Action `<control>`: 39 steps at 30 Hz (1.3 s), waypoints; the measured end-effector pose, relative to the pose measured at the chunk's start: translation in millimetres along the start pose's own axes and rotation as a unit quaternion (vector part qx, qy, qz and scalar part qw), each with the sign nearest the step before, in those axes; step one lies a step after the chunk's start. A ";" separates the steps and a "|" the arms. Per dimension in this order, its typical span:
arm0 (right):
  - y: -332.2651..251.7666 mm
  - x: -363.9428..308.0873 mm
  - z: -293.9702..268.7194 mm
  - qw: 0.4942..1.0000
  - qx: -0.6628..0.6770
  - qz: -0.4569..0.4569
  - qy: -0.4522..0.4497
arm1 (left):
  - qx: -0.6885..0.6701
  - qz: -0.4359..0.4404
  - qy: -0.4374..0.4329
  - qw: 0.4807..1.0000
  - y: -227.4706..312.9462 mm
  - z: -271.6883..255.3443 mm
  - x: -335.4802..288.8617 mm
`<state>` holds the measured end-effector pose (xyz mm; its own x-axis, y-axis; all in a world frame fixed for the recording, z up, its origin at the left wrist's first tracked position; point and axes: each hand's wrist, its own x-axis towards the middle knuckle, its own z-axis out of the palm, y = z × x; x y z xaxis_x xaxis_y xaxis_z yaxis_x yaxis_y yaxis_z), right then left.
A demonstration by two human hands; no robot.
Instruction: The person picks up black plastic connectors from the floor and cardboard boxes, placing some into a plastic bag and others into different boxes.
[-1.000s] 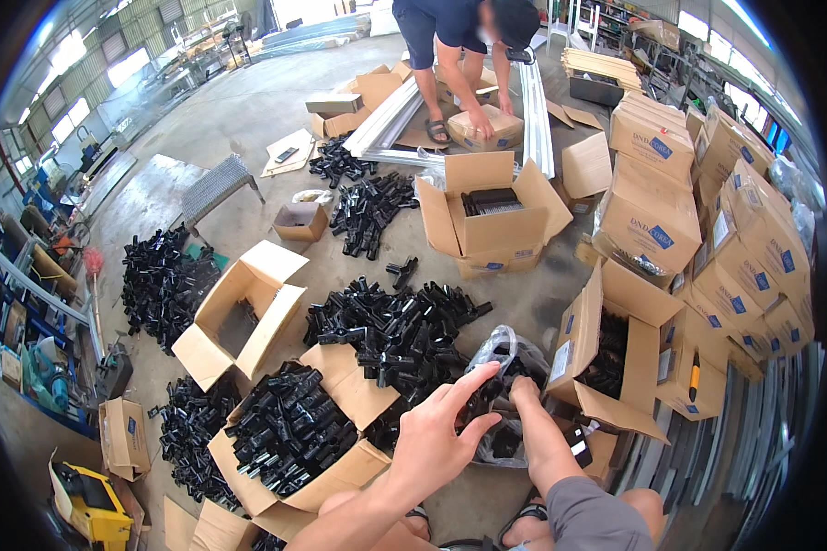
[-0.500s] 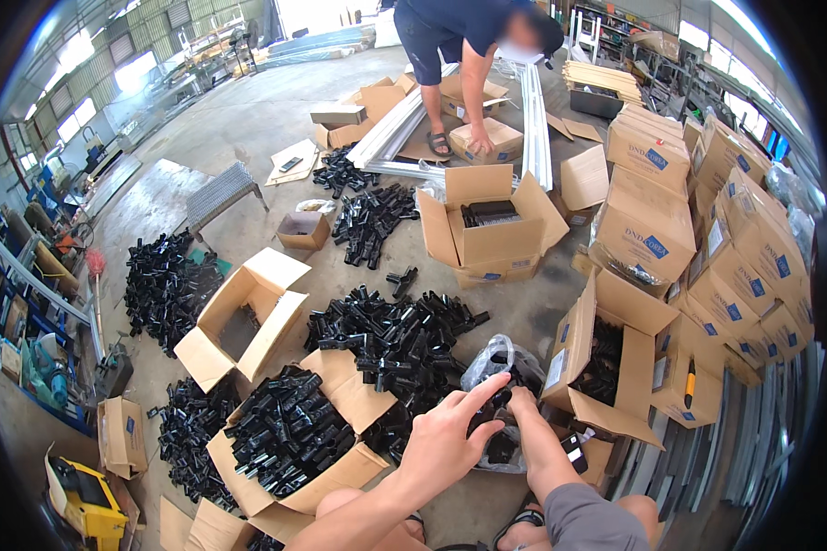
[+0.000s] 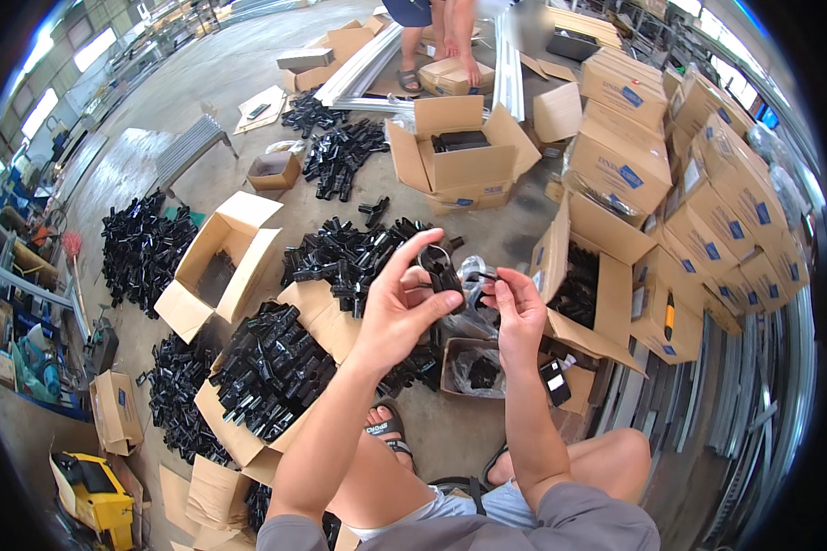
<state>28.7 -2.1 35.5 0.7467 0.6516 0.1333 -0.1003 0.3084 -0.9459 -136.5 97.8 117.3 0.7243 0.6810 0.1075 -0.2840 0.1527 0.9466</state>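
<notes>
My left hand (image 3: 397,308) is raised in front of me, thumb and fingers closed around a black plastic part (image 3: 443,271) with a ring-like end. Just to its right, my right hand (image 3: 516,312) pinches a small, thin black piece (image 3: 489,275) between thumb and fingertips; its exact kind is too small to tell. The two pieces are held apart. Below my hands stands a small carton (image 3: 448,372) lined with a clear plastic bag (image 3: 473,323), with black pieces inside. A large heap of black parts (image 3: 340,266) lies beyond my left hand.
An open carton full of black parts (image 3: 276,367) sits at left, and another open carton (image 3: 606,317) at right. Stacked closed cartons (image 3: 620,165) and metal profiles (image 3: 708,404) line the right side. Ahead, a co-worker's hands (image 3: 469,69) touch a closed carton (image 3: 441,78).
My right hand has come up out of the bagged carton with a small black piece. My left hand, formerly empty with fingers spread, now holds a black part. The co-worker stays at the carton.
</notes>
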 end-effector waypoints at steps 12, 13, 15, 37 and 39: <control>-111.4 -51.6 5.5 0.978 -0.097 -0.171 -0.065 | -0.070 0.056 -0.069 0.994 16.3 43.8 -29.5; -113.9 -54.4 4.0 0.976 -0.107 -0.178 -0.059 | -0.071 0.056 -0.069 0.994 15.5 46.6 -31.7; -115.0 -55.5 -0.1 0.968 -0.145 -0.194 -0.064 | 0.016 0.066 -0.071 0.995 14.2 50.7 -35.3; -79.5 -67.8 -3.2 0.992 -0.071 -0.091 -0.052 | 0.317 0.270 -0.035 0.908 7.6 54.6 -37.1; -68.2 -68.4 1.6 0.994 -0.074 -0.035 -0.068 | 0.475 0.211 0.055 0.853 6.6 62.2 -41.3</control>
<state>-16.6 -66.6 91.4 0.6520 0.7227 0.2293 0.0543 0.2571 -0.9648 -129.2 26.1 138.0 0.6050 0.6032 0.5197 0.1701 -0.7356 0.6558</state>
